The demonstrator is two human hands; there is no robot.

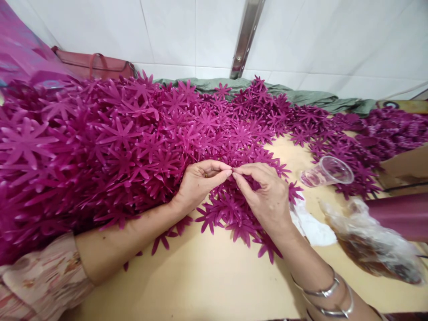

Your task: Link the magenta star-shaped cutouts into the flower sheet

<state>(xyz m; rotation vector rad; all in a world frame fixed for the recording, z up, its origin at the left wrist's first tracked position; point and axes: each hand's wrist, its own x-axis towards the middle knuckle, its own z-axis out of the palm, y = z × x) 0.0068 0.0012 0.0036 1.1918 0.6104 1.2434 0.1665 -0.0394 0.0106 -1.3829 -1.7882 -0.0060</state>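
My left hand (199, 180) and my right hand (264, 189) meet at the fingertips in the middle of the view. Thumb and forefinger of each hand are pinched together, and whatever is between them is too small to make out. Right below and behind them spread many magenta flower-shaped petal pieces (123, 133), heaped high on the left. A looser cluster of petal pieces (240, 223) lies on the table under my hands.
A clear plastic cup (329, 171) lies tipped at the right, by a white tissue (312, 223) and a plastic bag (371, 240) with something brown inside. More purple pieces (394, 129) reach the far right. Behind stand a red bag (96, 64), green cloth (301, 96) and a tiled wall (187, 31).
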